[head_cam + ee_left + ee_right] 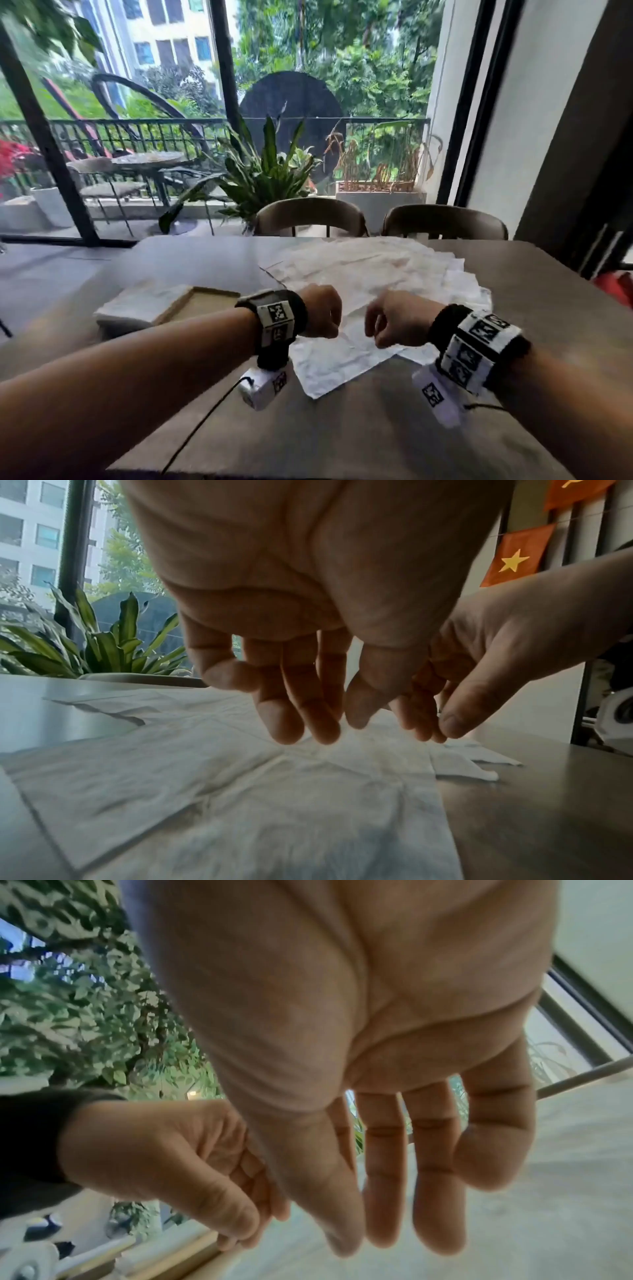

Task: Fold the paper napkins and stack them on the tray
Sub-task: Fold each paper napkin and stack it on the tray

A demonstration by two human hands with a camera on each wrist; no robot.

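Note:
Several crumpled white paper napkins (359, 270) lie spread open and overlapping on the middle of the grey table (342, 431). The nearest napkin (335, 363) (240, 791) (548, 1177) lies flat under both hands. My left hand (323, 317) (308, 723) hangs over it, fingers loose and pointing down, holding nothing. My right hand (387, 323) (411, 1218) hovers close beside it, fingers nearly straight and empty. A wooden tray (205, 296) sits to the left, with a stack of folded napkins (144, 301) on its left part. I cannot tell whether any fingertip touches the paper.
Two chairs (308, 212) (445, 222) stand at the far edge of the table. Behind them are a potted plant (267, 178) and a glass balcony door. Orange flags (514, 558) hang on the right wall. Cables run from both wrist cameras toward the near table edge.

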